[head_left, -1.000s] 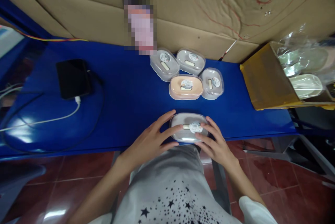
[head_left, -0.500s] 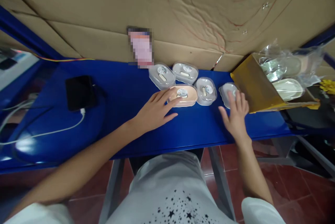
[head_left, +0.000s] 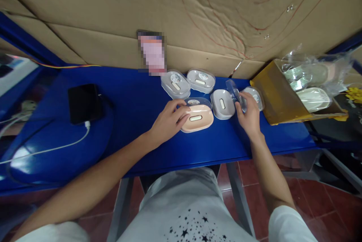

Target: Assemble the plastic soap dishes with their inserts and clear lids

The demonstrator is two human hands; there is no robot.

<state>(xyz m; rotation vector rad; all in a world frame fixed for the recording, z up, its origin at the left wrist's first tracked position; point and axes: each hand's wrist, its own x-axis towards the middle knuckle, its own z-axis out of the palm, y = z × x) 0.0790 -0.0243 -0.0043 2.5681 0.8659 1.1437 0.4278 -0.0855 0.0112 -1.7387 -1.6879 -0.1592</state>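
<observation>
My left hand (head_left: 169,122) has its fingers closed around the left end of a peach oval soap dish (head_left: 204,123). A clear lid (head_left: 200,101) with a round label lies at the dish's back edge; whether my fingers also touch it, I cannot tell. Between thumb and fingers, my right hand (head_left: 249,115) grips another clear lid (head_left: 233,91), tilted on its side. Left of that lid is an uncovered grey soap dish (head_left: 217,108). Just behind my right hand sits a lidded grey dish (head_left: 258,97), partly hidden by the fingers.
Two lidded grey dishes (head_left: 173,83) (head_left: 195,80) sit at the back by the cardboard wall (head_left: 113,23). On the right, an open carton (head_left: 268,91) holds plastic-wrapped dishes. A black device (head_left: 84,103) with a white cable lies left on the blue table (head_left: 135,98). A blurred phone-like object (head_left: 154,53) leans on the wall.
The peach dish has come toward me, its lid now at the back edge. My right hand moved left from the rightmost dish and now holds the neighbouring grey dish's lid.
</observation>
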